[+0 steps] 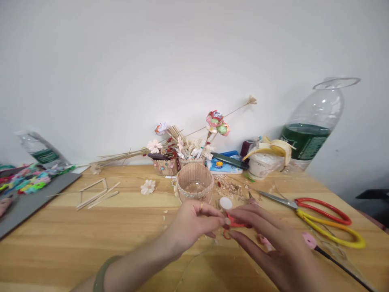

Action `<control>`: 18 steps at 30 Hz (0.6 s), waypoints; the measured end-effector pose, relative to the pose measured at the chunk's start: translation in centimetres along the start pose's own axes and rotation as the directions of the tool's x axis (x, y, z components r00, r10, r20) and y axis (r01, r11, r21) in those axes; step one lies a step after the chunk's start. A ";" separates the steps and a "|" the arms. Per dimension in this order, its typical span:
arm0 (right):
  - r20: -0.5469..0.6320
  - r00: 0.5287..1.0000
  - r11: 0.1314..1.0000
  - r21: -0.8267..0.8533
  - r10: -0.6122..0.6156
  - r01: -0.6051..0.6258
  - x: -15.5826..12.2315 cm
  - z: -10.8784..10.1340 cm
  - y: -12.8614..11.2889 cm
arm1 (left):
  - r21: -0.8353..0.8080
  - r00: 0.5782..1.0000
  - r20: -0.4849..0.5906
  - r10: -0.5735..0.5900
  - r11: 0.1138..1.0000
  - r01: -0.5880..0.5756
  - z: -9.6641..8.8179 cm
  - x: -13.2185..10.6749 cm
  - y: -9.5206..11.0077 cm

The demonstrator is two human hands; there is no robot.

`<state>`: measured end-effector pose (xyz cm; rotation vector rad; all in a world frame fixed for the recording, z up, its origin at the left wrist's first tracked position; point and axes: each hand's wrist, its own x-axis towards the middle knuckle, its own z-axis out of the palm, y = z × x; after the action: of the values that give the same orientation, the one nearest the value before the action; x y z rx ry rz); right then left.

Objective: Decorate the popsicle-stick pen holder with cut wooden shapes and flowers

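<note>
My left hand (193,223) and my right hand (267,239) meet over the wooden table (91,243), just in front of a small round basket (194,182) made of sticks. Both pinch a small red piece (234,222) between fingertips; its shape is hard to make out. A white disc (225,202) lies just beyond the fingers. The left hand wears a ring, and a green bangle sits on that wrist.
Scissors with red and yellow handles (322,217) lie at right, a pink-tipped tool (313,242) near my right hand. Loose wooden sticks (97,194), a paper flower (148,186), a flower-filled holder (170,160), banana peel on a cup (270,156), a large bottle (316,121), and a grey tray (27,198).
</note>
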<state>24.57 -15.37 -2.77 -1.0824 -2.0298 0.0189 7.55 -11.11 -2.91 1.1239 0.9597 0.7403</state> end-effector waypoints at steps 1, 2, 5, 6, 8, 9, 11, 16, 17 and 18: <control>0.006 1.000 1.000 0.028 -0.010 0.010 0.0 0.1 0.1 | 0.000 1.000 0.018 0.002 1.000 -0.002 0.1 0.0 0.0; 0.000 1.000 0.998 0.052 -0.021 0.021 0.1 0.1 0.3 | 0.000 0.999 0.035 0.002 1.000 -0.002 0.1 0.1 0.1; -0.032 0.999 0.997 0.069 -0.034 0.036 0.2 0.1 0.7 | -0.024 0.997 0.074 0.001 1.000 0.001 0.1 0.2 0.2; -0.045 0.999 0.998 0.053 -0.024 0.027 0.2 0.2 0.7 | -0.037 0.996 0.084 -0.002 0.999 0.005 0.1 0.2 0.2; -0.072 0.997 1.000 0.005 -0.002 0.002 0.2 0.6 0.5 | -0.064 0.996 0.093 -0.011 0.998 0.017 0.2 0.4 0.2; -0.088 0.996 1.000 -0.020 0.008 -0.010 0.2 0.8 0.3 | -0.073 0.996 0.093 -0.019 0.997 0.025 0.2 0.5 0.3; -0.115 0.993 0.998 -0.057 0.005 -0.012 0.1 0.9 0.4 | -0.079 0.995 0.087 -0.040 0.996 0.047 0.4 0.7 0.3; 0.041 0.977 0.967 -0.155 0.209 -0.200 -0.7 -2.2 6.3 | -0.085 0.996 0.062 -0.068 0.994 0.073 0.4 1.5 0.4; 0.073 0.930 0.905 -0.269 0.361 -0.331 -1.1 -3.4 8.5 | -0.087 0.996 0.058 -0.068 0.994 0.072 0.3 1.7 0.3; 0.135 0.855 0.815 -0.409 0.500 -0.412 -1.5 -4.7 10.7 | -0.085 0.996 0.060 -0.071 0.993 0.076 0.3 1.9 0.3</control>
<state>35.50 -11.21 -4.48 -1.8787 -1.9691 0.0191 8.56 -9.52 -3.07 1.0228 0.9076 0.6815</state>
